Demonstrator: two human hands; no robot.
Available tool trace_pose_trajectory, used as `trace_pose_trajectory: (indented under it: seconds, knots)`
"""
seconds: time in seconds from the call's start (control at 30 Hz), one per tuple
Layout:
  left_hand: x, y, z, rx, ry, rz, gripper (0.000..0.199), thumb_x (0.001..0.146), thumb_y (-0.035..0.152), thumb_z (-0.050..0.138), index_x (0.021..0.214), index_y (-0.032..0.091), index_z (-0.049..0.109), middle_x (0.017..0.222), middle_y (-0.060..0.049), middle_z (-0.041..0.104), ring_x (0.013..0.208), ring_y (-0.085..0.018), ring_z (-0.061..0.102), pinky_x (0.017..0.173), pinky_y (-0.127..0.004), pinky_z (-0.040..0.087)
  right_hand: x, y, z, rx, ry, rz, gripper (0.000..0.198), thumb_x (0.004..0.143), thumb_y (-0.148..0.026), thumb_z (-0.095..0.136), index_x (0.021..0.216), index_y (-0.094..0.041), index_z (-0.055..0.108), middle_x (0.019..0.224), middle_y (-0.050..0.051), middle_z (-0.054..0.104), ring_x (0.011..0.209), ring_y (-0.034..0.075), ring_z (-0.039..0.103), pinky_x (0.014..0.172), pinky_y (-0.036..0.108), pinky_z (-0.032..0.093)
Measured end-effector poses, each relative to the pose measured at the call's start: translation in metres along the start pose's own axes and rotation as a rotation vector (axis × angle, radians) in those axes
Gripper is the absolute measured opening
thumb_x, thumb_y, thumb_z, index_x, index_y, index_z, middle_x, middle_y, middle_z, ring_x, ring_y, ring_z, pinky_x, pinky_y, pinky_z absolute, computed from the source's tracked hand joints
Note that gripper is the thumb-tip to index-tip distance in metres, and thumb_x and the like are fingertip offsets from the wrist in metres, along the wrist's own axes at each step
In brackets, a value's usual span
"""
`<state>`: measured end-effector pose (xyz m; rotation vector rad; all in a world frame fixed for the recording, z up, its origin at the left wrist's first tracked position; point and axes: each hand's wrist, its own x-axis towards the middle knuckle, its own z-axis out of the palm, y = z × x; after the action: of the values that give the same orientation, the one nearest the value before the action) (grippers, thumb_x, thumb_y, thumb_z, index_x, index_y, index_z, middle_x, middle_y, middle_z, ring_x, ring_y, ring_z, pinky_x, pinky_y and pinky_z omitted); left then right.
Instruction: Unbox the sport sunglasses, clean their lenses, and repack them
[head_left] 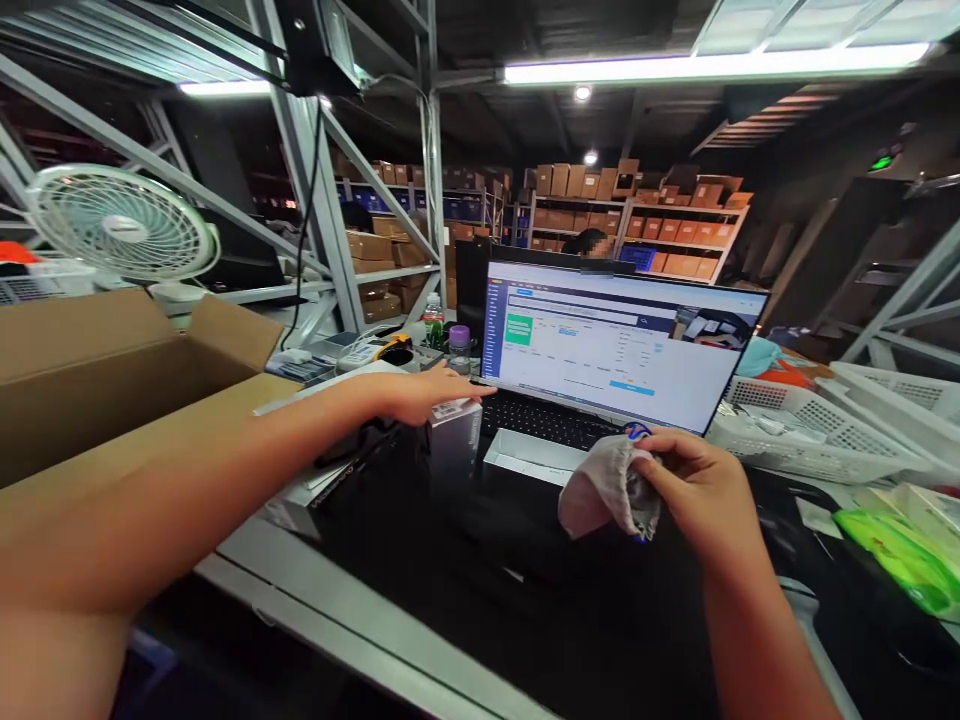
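Note:
My right hand (709, 490) pinches the gathered edge of a pale grey drawstring pouch (596, 490) with a blue cord, held above the black desk. My left hand (424, 393) stretches across to the left of the monitor, its fingers extended. It is over the top of a small upright box (456, 440); whether it touches the box I cannot tell. Between the hands, a shallow white open box or lid (529, 457) lies in front of the black keyboard (551, 415).
A monitor (600, 340) stands behind the keyboard. At left are a large open carton (90, 350) and a fan (124, 230). A bottle with a purple lid (460, 340) stands beside the monitor. White baskets (810, 440) and a green packet (900, 555) are at right.

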<state>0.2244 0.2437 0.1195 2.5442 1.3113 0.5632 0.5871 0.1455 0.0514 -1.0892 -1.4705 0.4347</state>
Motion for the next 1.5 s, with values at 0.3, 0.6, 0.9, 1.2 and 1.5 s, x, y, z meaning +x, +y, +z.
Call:
trace_pose_trajectory:
  seconds: [0.3,0.6,0.9,1.2,1.5]
  knots:
    - [-0.005,-0.006,-0.017,0.131,-0.372,0.034,0.110,0.060,0.010,0.070,0.159,0.023,0.025,0.163,-0.014,0.033,0.146,-0.039,0.039,0.118,-0.058,0.033,0.004,0.020,0.004,-0.026,0.028,0.087,0.022,0.072,-0.041,0.080,0.079,-0.020,0.076,0.096,0.008,0.075,0.094,0.027,0.070,0.083,0.037,0.055]
    - [-0.030,0.079,0.109,-0.214,0.142,0.221,0.113,0.071,0.048,0.081,0.160,0.017,0.019,0.167,-0.017,0.023,0.153,-0.035,0.027,0.125,-0.052,0.023,-0.024,-0.004,0.050,0.259,0.301,-0.049,0.020,0.075,-0.023,0.081,0.065,-0.020,0.063,0.108,0.008,0.072,0.103,0.026,0.072,0.086,0.036,0.057]
    - [0.013,0.064,0.117,-0.564,0.048,0.328,0.031,0.096,0.029,0.044,0.098,0.019,0.074,0.098,-0.004,0.076,0.094,-0.022,0.070,0.083,-0.028,0.050,-0.006,-0.017,0.022,0.057,-0.094,-0.110,0.025,0.072,-0.030,0.090,0.062,-0.020,0.069,0.117,0.009,0.068,0.114,0.030,0.067,0.094,0.044,0.055]
    - [0.015,0.048,0.117,-0.525,-0.041,0.064,0.026,0.088,0.033,0.061,0.108,0.027,0.077,0.109,0.001,0.078,0.104,-0.024,0.070,0.090,-0.029,0.049,-0.015,-0.022,0.012,-0.415,-0.216,-0.260,0.020,0.091,-0.028,0.072,0.111,-0.032,0.076,0.146,0.008,0.053,0.135,0.027,0.052,0.108,0.046,0.049]
    - [0.018,0.044,0.119,-0.681,-0.323,0.107,0.019,0.076,0.022,0.072,0.093,0.024,0.079,0.092,0.003,0.077,0.088,-0.020,0.068,0.080,-0.026,0.046,0.006,0.002,0.036,-0.346,-0.353,-0.113,0.024,0.084,0.001,0.063,0.087,-0.020,0.075,0.098,0.005,0.075,0.090,0.019,0.071,0.078,0.031,0.056]
